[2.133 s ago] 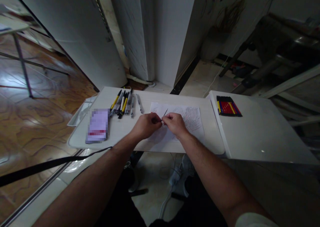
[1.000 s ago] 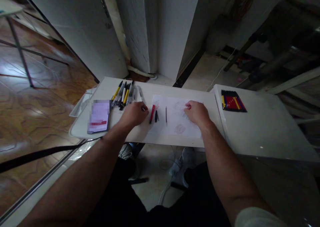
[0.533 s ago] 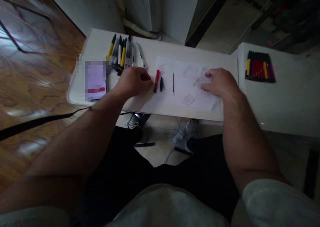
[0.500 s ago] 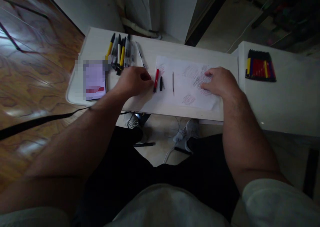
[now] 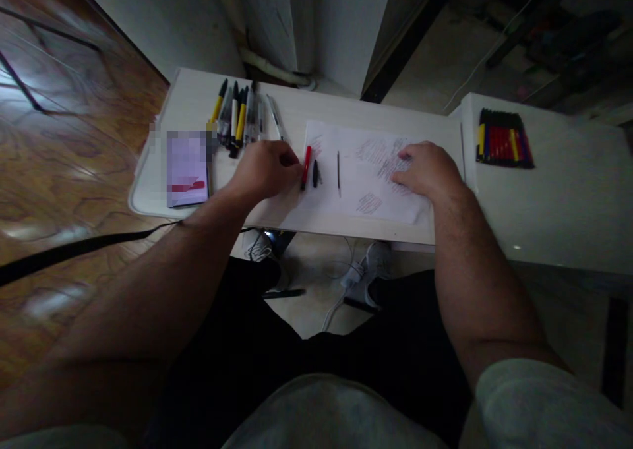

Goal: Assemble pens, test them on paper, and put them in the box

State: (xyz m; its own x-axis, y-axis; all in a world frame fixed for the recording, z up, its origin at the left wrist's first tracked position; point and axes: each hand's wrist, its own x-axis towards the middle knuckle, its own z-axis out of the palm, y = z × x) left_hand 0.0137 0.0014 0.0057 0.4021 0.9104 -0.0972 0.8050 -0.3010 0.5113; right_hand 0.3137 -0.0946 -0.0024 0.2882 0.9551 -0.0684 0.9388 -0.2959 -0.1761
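Observation:
A white sheet of paper [image 5: 326, 205] with scribbled lines lies on a narrow white table. My left hand [image 5: 267, 169] rests at its left edge, fingers curled and pinched together; whatever is between them, if anything, is hidden. Right beside those fingertips lies a red pen barrel [image 5: 306, 167]. Just right of it are a small black cap-like part [image 5: 315, 173] and a tiny piece that is too small to name. A thin dark pen refill [image 5: 339, 169] lies farther along the paper. My right hand [image 5: 425, 169] lies on the sheet's right side over scribbles, thumb and forefinger apart, holding nothing.
Several pens and markers [image 5: 237, 119] lie at the back left, with a single clear pen [image 5: 275, 116] beside them. A phone [image 5: 188, 162], partly pixelated, lies at the left end. A pack of coloured pens [image 5: 504, 139] rests on the white surface to the right. A black strap [image 5: 99, 239] crosses the left side.
The view has tilted slightly, so everything sits a little lower and further left. Both hands and the pen parts keep their places on the paper.

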